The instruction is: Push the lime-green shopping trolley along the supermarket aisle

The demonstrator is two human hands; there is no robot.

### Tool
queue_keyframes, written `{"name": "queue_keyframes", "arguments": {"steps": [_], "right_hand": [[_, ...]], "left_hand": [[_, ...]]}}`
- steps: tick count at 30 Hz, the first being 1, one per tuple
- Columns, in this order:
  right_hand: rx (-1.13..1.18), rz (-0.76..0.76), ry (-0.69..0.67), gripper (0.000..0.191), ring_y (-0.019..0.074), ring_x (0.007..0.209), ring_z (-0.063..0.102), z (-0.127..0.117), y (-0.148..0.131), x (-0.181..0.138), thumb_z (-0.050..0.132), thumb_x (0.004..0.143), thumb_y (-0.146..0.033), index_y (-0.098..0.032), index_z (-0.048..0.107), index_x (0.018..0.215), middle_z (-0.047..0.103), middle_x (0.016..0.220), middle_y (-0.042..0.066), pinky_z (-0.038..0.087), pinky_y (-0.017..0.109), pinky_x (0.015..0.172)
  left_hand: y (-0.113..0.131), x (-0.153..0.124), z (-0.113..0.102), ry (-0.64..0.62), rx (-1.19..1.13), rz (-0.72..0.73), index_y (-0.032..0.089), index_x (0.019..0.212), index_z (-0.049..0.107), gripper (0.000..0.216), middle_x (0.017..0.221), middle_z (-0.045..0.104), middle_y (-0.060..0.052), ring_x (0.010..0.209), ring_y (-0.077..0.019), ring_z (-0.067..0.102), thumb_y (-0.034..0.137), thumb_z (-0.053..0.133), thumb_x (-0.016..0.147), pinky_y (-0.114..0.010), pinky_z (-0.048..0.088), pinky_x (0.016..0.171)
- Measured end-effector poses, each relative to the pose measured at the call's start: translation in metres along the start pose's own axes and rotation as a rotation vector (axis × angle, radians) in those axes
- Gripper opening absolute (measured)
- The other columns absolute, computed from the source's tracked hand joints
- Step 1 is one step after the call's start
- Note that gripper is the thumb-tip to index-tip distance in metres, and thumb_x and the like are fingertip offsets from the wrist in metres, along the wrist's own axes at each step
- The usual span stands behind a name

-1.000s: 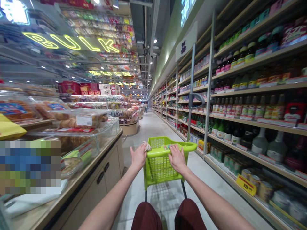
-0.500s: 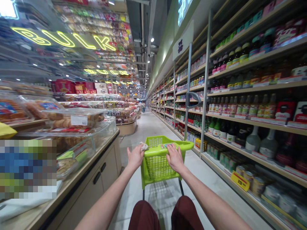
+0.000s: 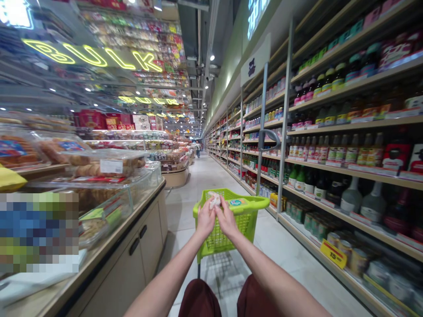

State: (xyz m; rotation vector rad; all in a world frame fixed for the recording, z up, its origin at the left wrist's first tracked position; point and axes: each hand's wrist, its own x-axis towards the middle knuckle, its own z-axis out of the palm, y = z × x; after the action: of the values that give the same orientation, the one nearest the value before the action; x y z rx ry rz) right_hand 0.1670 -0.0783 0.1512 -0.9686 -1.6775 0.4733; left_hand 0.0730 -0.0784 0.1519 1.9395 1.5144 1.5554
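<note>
My left hand (image 3: 206, 217) and my right hand (image 3: 228, 217) meet above the handle side of a bright green shopping cart (image 3: 261, 203). Pinched between their fingertips is a small crumpled white wad (image 3: 215, 200) with pinkish marks; whether it is tissue or a wrapper I cannot tell. Both hands have their fingers closed on it. A round teal-and-orange sticker (image 3: 235, 203) shows on the cart's green handle, just right of my right hand. Below the hands, the cart's mesh basket is partly hidden by my wrists.
Along the right run tall shelves (image 3: 350, 171) of bottles and cans, with a yellow price tag (image 3: 333, 253) low down. At left stands a wooden counter (image 3: 150, 237) with packed baked goods (image 3: 102, 166). A tiled aisle (image 3: 211, 169) stretches ahead to a distant person (image 3: 198, 149).
My right hand has left the cart handle, uncovering the sticker. My left hand has moved right with the crumpled wad, and both hands now hold it together.
</note>
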Motion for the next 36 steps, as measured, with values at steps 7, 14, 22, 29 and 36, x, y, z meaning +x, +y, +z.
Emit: {"name": "queue_keyframes", "arguments": {"steps": [7, 14, 22, 29, 36], "right_hand": [[0.032, 0.055, 0.063, 0.050, 0.0180, 0.101, 0.052, -0.001, 0.006, 0.019, 0.050, 0.070, -0.022, -0.020, 0.045, 0.119, 0.057, 0.110, 0.006, 0.040, 0.031, 0.088], [-0.457, -0.152, 0.022, 0.031, 0.0186, 0.095, 0.049, -0.050, -0.003, 0.025, 0.044, 0.069, -0.011, -0.020, 0.058, 0.096, 0.057, 0.100, 0.006, 0.037, 0.032, 0.086], [-0.669, -0.345, -0.260, 0.046, 0.0221, 0.116, 0.032, -0.029, 0.025, 0.022, 0.043, 0.067, -0.005, -0.017, 0.052, 0.111, 0.043, 0.123, 0.010, 0.029, 0.039, 0.095], [-0.731, -0.206, -0.175, 0.051, 0.0199, 0.111, 0.040, -0.098, 0.069, 0.033, 0.040, 0.066, 0.000, -0.017, 0.054, 0.112, 0.050, 0.116, 0.008, 0.030, 0.032, 0.095], [-0.623, -0.210, -0.134, 0.046, 0.0177, 0.105, 0.046, -0.088, 0.056, 0.024, 0.041, 0.064, -0.001, -0.016, 0.058, 0.105, 0.054, 0.111, 0.008, 0.033, 0.032, 0.094]], "left_hand": [[-0.005, 0.006, 0.005, -0.297, -0.367, 0.012, 0.012, 0.131, 0.023, 0.076, 0.135, 0.034, -0.011, 0.119, -0.0182, 0.039, 0.007, 0.049, 0.060, -0.033, 0.030, 0.101], [-0.013, 0.008, -0.015, -0.175, 0.362, 0.030, 0.017, 0.118, 0.042, 0.046, 0.129, 0.043, -0.009, 0.120, -0.0222, 0.035, 0.021, 0.046, 0.073, -0.045, 0.024, 0.100], [-0.022, 0.003, -0.023, -0.303, 0.700, 0.132, 0.022, 0.109, 0.050, 0.031, 0.120, 0.050, -0.007, 0.117, -0.0237, 0.037, 0.031, 0.042, 0.080, -0.053, 0.019, 0.098], [-0.036, 0.008, -0.038, -0.292, 0.724, 0.119, 0.023, 0.109, 0.049, 0.031, 0.120, 0.050, -0.007, 0.119, -0.0236, 0.035, 0.031, 0.040, 0.081, -0.058, 0.013, 0.098], [-0.044, 0.007, -0.056, -0.271, 0.753, 0.057, 0.023, 0.110, 0.049, 0.032, 0.122, 0.049, -0.007, 0.118, -0.0232, 0.036, 0.033, 0.040, 0.080, -0.057, 0.016, 0.098]]}}
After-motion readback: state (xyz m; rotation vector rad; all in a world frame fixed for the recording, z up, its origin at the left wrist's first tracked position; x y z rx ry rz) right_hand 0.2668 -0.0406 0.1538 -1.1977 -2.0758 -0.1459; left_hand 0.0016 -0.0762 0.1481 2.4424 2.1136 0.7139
